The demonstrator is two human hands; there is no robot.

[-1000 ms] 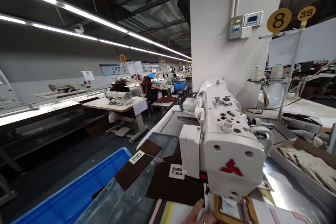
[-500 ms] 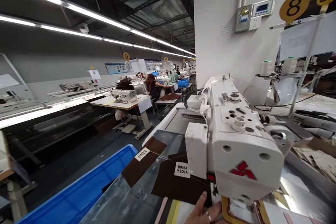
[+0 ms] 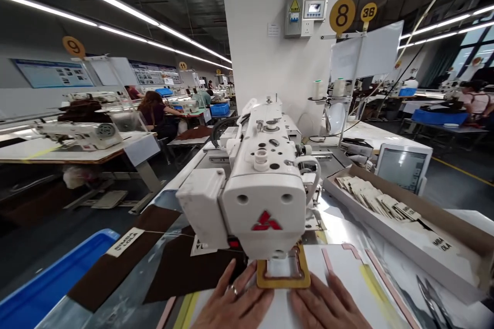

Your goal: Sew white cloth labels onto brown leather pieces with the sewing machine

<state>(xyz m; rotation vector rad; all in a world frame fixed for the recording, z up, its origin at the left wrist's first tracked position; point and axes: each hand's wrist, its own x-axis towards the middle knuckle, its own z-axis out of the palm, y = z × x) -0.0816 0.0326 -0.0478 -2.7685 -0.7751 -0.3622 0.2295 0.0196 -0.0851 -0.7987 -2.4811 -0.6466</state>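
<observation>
My left hand [image 3: 237,298] lies flat, fingers stretched and a ring on one, on the white work surface [image 3: 281,313] at the left of a tan clamp frame [image 3: 266,282]. On the frame's other side my right hand [image 3: 328,300] rests palm down, its fingers extended too. The frame sits under the head of a white sewing machine [image 3: 264,190]. Left of my left hand is a dark brown fabric piece [image 3: 185,272] with a partly hidden white label [image 3: 203,249]. A thread links it to another brown piece [image 3: 131,247], which bears a printed label [image 3: 125,241].
A blue bin [image 3: 65,277] stands at the lower left. To the right are a cardboard box [image 3: 389,231] of printed labels, a metal hand tool like snips [image 3: 434,300] and a control screen [image 3: 403,164]. People sit at other machines in the background.
The view has swung to the right, bringing the label box and screen into sight. My right hand has come into view by the frame. My left hand now lies flat beside it.
</observation>
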